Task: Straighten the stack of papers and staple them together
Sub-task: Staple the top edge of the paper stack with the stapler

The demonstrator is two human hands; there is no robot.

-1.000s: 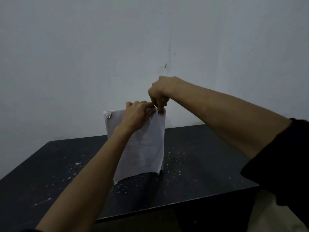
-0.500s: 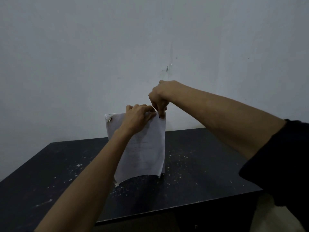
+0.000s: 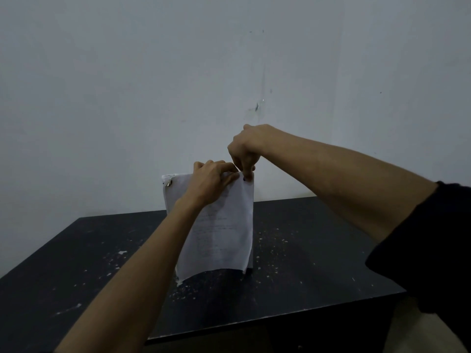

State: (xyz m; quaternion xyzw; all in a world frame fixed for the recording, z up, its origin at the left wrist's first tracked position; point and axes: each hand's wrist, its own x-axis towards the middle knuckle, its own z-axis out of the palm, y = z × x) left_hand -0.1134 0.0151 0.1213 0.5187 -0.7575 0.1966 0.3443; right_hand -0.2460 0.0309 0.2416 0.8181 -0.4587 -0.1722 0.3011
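A white stack of papers [image 3: 224, 230] stands upright on its bottom edge on the black table [image 3: 318, 263]. My left hand [image 3: 209, 183] grips the top edge near the middle, fingers curled over it. My right hand [image 3: 246, 151] pinches the top right corner from above. A small metal staple or clip [image 3: 169, 182] shows at the top left corner of the papers. No stapler is in view.
The table top is speckled with white flecks and scraps around the papers. A plain pale wall [image 3: 178, 85] stands right behind the table. The table's front edge [image 3: 280, 319] runs across the lower right.
Both hands and the papers keep the same hold and place. Only the view has shifted slightly.
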